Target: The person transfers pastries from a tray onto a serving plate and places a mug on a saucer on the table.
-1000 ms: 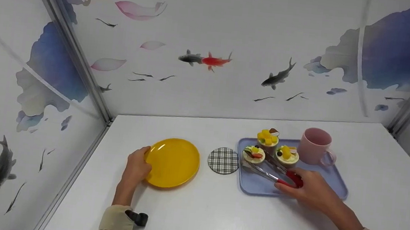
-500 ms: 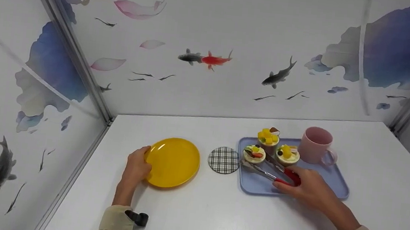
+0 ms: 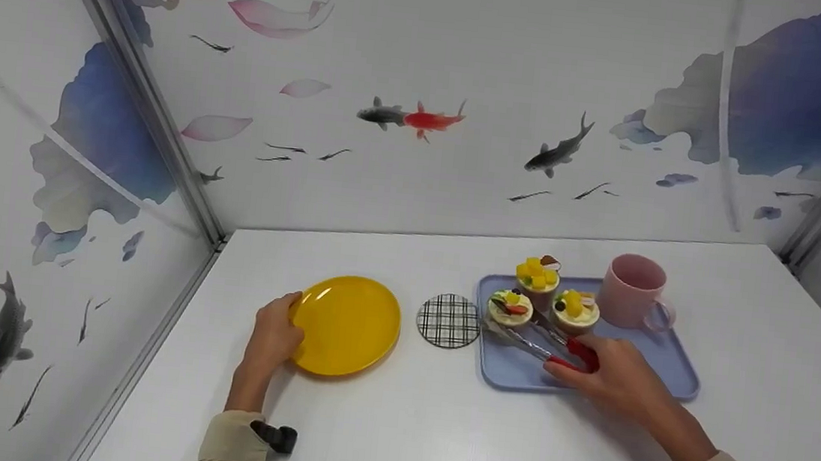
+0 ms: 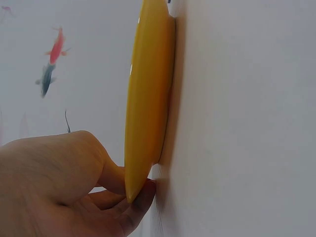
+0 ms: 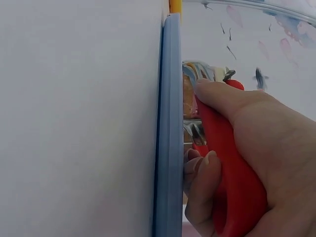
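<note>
My left hand [image 3: 276, 334] pinches the left rim of a round yellow plate [image 3: 347, 327], thumb on top and fingers under the edge, as the left wrist view shows. My right hand [image 3: 618, 378] grips the red handles of metal tongs [image 3: 529, 343] over the blue tray [image 3: 639, 362]. The tongs' arms reach to either side of the front-left dessert cup [image 3: 510, 309], topped with fruit and cream. Two more dessert cups, one topped with mango cubes [image 3: 538, 274] and one with yellow fruit [image 3: 576, 310], stand close behind and to the right of it.
A pink mug [image 3: 630, 291] stands on the tray's back right, its handle facing right. Between plate and tray lies a round checked coaster [image 3: 448, 321], touching close to the tray's left edge. White printed walls rise behind and to the left of the white table [image 3: 390, 439].
The tongs' arms have drawn closer together around the front-left dessert cup, as my right hand squeezed and shifted slightly left. My left hand and the plate have stayed put.
</note>
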Tool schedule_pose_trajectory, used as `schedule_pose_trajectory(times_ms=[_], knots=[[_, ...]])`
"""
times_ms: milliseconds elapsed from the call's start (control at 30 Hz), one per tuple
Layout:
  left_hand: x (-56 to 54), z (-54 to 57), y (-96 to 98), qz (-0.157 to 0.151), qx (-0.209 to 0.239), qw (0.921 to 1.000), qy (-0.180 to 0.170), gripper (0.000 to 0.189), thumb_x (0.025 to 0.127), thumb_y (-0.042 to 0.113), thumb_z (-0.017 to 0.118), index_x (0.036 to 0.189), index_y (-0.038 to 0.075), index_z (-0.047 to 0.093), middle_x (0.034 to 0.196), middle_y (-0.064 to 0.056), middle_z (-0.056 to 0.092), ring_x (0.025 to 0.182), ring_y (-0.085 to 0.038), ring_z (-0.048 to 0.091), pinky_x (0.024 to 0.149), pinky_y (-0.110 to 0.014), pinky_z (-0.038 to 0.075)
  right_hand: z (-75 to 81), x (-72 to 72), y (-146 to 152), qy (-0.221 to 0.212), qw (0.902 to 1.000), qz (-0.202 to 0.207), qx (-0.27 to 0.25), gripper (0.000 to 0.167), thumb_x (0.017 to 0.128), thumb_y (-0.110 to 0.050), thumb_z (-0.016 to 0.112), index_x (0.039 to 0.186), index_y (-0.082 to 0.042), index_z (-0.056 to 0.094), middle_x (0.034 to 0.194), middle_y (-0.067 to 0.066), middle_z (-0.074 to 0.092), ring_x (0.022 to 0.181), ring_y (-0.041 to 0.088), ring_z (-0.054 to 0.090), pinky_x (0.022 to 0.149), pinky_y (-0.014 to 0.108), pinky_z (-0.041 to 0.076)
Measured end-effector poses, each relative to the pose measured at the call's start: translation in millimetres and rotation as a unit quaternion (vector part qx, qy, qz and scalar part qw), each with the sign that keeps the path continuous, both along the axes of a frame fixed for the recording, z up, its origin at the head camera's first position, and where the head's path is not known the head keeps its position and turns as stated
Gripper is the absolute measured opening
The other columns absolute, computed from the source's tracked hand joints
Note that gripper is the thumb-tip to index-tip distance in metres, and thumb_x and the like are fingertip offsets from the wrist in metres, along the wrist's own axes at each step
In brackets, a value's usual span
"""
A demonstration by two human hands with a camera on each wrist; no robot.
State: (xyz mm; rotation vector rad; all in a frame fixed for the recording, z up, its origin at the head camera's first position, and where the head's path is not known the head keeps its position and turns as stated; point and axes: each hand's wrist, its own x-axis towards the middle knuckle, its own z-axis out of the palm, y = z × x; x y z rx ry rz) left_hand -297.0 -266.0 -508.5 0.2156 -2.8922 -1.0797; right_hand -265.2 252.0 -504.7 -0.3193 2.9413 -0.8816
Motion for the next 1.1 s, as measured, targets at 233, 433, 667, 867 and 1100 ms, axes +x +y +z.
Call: schedule_pose_trajectory(times_ms=[233, 433, 667, 867, 1100], knots=[[1.4, 0.3, 0.3, 0.006, 0.014, 0.9999, -0.007, 0.067, 0.096, -0.014, 0.055, 0.161, -0.004, 0.045, 0.164, -0.028, 0.049, 0.152, -0.042, 0.048, 0.131, -0.059, 0.035, -2.3, 0.6, 0.9, 0.011, 0.9999, 0.000, 0.008, 0.064, 0.088, -0.061, 0.083, 0.121, -0.006, 0.076, 0.078, 0.001, 0.058, 0.078, 0.019, 0.054, 0.056, 0.023, 0.038], [0.6, -0.2, -0.1, 0.003, 0.015, 0.9999, -0.008, 0.067, 0.096, -0.013, 0.055, 0.161, -0.003, 0.045, 0.164, -0.027, 0.049, 0.151, -0.041, 0.049, 0.131, -0.059, 0.036, -5.2, 0.8, 3.3, 0.027, 0.9995, 0.007, 0.012, 0.065, 0.089, -0.060, 0.082, 0.124, -0.005, 0.076, 0.077, 0.000, 0.057, 0.078, 0.018, 0.054, 0.055, 0.023, 0.036], [-1.0, -0.5, -0.4, 0.006, 0.021, 0.9998, 0.001, 0.065, 0.096, -0.013, 0.055, 0.160, -0.003, 0.047, 0.162, -0.027, 0.052, 0.149, -0.040, 0.051, 0.131, -0.058, 0.036, -6.8, 1.6, 4.7, 0.036, 0.9993, 0.007, 0.004, 0.070, 0.089, -0.059, 0.082, 0.130, -0.003, 0.075, 0.075, 0.000, 0.054, 0.077, 0.018, 0.052, 0.055, 0.023, 0.033], [-2.0, -2.1, -2.2, 0.014, 0.016, 0.9998, -0.005, 0.067, 0.095, -0.012, 0.056, 0.160, -0.001, 0.048, 0.162, -0.026, 0.052, 0.150, -0.040, 0.051, 0.131, -0.057, 0.037, -6.7, 0.2, 4.3, 0.049, 0.9987, 0.013, 0.001, 0.063, 0.090, -0.059, 0.081, 0.123, -0.006, 0.078, 0.072, -0.001, 0.050, 0.074, 0.017, 0.051, 0.055, 0.023, 0.031], [-0.9, -1.0, -2.8, 0.011, 0.016, 0.9998, -0.005, 0.065, 0.097, -0.012, 0.056, 0.161, -0.002, 0.047, 0.163, -0.026, 0.051, 0.152, -0.041, 0.049, 0.131, -0.057, 0.036, -3.7, 0.3, 2.1, 0.036, 0.9993, 0.009, -0.003, 0.071, 0.091, -0.059, 0.081, 0.134, -0.003, 0.074, 0.077, 0.000, 0.057, 0.080, 0.018, 0.054, 0.057, 0.023, 0.036]])
